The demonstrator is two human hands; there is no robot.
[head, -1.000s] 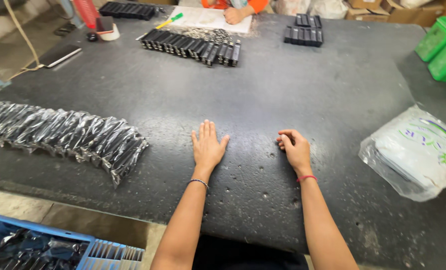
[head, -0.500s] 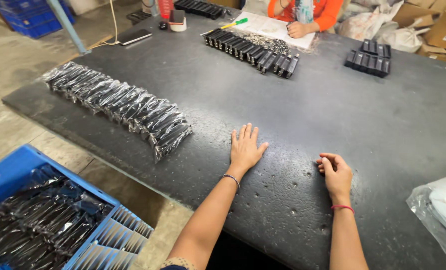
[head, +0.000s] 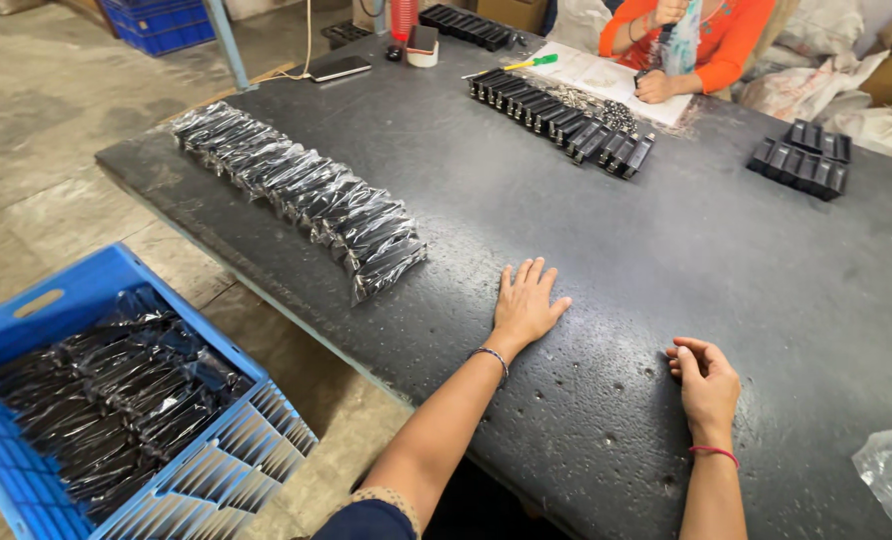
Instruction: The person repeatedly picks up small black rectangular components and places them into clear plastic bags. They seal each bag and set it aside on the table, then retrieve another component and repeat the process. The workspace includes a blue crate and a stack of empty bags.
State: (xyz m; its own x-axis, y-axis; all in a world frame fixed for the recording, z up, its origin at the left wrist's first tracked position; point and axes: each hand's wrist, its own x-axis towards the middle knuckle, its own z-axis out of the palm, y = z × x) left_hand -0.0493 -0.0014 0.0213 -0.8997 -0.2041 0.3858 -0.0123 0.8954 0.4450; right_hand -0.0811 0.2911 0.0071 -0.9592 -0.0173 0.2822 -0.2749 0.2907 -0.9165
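The left hand (head: 526,303) lies flat and open, palm down on the dark bench (head: 666,240), holding nothing. The right hand (head: 707,380), at its 3 o'clock, rests loosely curled and empty. A row of black packets in clear wrap (head: 306,190) lies at 10 o'clock of the left hand, its end near. A blue crate (head: 36,310) sits on the floor at 8 o'clock.

Dark speckled worktable (head: 666,250), bare concrete floor (head: 56,150), perhaps daylight.
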